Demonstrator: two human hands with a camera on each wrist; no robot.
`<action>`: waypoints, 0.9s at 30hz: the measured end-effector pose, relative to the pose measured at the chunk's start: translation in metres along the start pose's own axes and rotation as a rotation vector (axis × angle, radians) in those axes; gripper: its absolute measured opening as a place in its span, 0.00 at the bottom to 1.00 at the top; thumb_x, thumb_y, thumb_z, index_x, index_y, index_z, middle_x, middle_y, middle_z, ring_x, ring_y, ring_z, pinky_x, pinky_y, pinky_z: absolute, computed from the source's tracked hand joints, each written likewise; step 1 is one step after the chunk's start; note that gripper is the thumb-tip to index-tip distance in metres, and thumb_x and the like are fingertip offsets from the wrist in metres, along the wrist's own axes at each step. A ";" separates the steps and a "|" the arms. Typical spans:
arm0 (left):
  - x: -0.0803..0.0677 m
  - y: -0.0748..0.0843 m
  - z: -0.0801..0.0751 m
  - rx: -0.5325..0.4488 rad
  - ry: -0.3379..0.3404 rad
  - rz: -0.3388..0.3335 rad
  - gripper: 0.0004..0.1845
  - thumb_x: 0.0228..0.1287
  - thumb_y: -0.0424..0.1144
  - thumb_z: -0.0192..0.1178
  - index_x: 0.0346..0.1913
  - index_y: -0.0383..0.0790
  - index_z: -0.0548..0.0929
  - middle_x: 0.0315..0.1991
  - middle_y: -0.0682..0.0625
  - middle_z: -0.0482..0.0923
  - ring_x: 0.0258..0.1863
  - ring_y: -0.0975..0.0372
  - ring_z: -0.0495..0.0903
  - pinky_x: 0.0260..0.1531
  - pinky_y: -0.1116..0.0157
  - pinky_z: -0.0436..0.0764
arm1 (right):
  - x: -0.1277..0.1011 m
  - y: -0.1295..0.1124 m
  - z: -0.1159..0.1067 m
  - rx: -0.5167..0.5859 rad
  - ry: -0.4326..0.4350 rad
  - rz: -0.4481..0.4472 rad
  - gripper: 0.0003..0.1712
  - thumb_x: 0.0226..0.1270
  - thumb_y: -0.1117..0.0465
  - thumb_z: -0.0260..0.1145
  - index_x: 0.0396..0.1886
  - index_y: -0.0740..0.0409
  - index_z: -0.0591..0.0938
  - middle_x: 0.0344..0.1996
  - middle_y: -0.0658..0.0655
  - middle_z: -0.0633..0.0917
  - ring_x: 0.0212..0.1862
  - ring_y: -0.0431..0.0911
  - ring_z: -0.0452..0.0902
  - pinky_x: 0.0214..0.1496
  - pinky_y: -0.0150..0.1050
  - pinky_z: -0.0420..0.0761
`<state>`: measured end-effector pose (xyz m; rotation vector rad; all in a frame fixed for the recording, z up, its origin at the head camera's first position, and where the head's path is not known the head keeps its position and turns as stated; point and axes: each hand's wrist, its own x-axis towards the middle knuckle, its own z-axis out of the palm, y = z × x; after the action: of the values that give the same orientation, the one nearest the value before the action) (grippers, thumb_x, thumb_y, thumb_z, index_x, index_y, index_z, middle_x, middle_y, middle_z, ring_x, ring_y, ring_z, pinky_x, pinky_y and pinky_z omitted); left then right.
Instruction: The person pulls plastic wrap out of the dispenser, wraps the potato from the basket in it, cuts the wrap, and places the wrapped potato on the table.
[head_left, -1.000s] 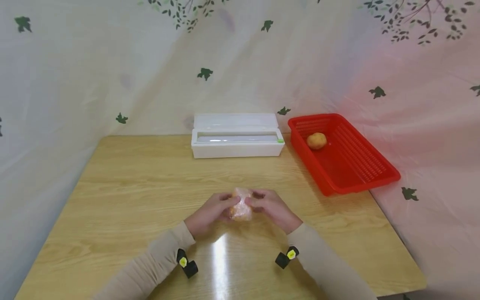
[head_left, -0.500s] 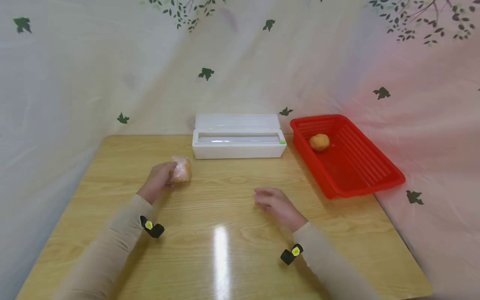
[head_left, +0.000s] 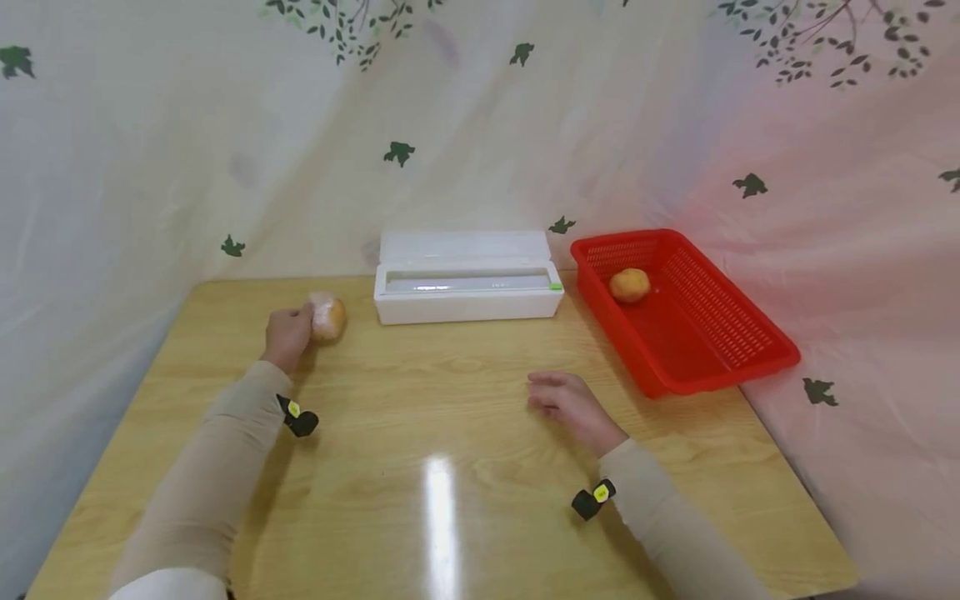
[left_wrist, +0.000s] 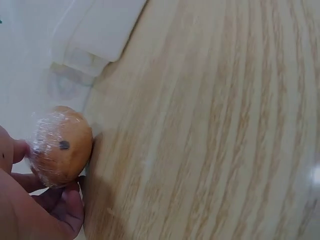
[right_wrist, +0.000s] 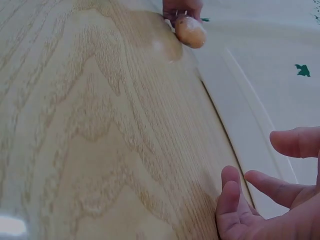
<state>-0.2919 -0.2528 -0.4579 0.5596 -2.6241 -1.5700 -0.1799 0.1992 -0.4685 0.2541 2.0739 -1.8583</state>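
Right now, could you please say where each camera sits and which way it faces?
Head: worn on head, facing forward-down over table, white box, red basket; left grip, right grip, sleeves show.
Left wrist: worn there, facing wrapped potato; left grip shows.
Right wrist: worn there, facing across table; both grips show.
Head and right wrist share both grips and wrapped potato.

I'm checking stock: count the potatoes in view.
2: a film-wrapped potato in the left hand and another potato in the red basket, whose sides might hide more.
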 end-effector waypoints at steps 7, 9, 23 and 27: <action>0.009 -0.008 -0.001 0.041 -0.017 0.030 0.36 0.78 0.54 0.38 0.64 0.22 0.74 0.64 0.28 0.71 0.61 0.44 0.70 0.64 0.50 0.69 | 0.003 -0.018 -0.008 -0.142 -0.016 -0.031 0.28 0.71 0.62 0.59 0.69 0.66 0.73 0.61 0.66 0.78 0.54 0.55 0.78 0.60 0.48 0.78; 0.009 -0.009 -0.002 0.038 -0.030 0.032 0.36 0.79 0.54 0.38 0.64 0.22 0.73 0.64 0.27 0.71 0.60 0.44 0.70 0.64 0.50 0.68 | 0.004 -0.028 -0.012 -0.195 -0.016 -0.051 0.29 0.72 0.60 0.59 0.70 0.65 0.73 0.64 0.65 0.77 0.58 0.57 0.77 0.63 0.51 0.76; 0.008 -0.008 -0.007 0.067 -0.076 0.028 0.40 0.78 0.58 0.32 0.70 0.22 0.65 0.68 0.26 0.65 0.65 0.40 0.64 0.67 0.47 0.63 | 0.026 -0.125 -0.060 -0.350 0.111 -0.153 0.28 0.76 0.56 0.60 0.71 0.62 0.71 0.63 0.63 0.77 0.57 0.57 0.75 0.61 0.47 0.77; 0.001 -0.002 -0.008 0.214 0.007 0.080 0.42 0.77 0.61 0.29 0.74 0.26 0.59 0.70 0.22 0.57 0.69 0.31 0.53 0.66 0.36 0.56 | 0.034 -0.148 -0.085 -0.346 0.171 -0.074 0.31 0.76 0.53 0.61 0.74 0.57 0.69 0.67 0.62 0.75 0.61 0.57 0.75 0.63 0.46 0.77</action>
<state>-0.2903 -0.2605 -0.4563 0.4616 -2.7902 -1.2730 -0.2757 0.2615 -0.3373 0.2570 2.5072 -1.5252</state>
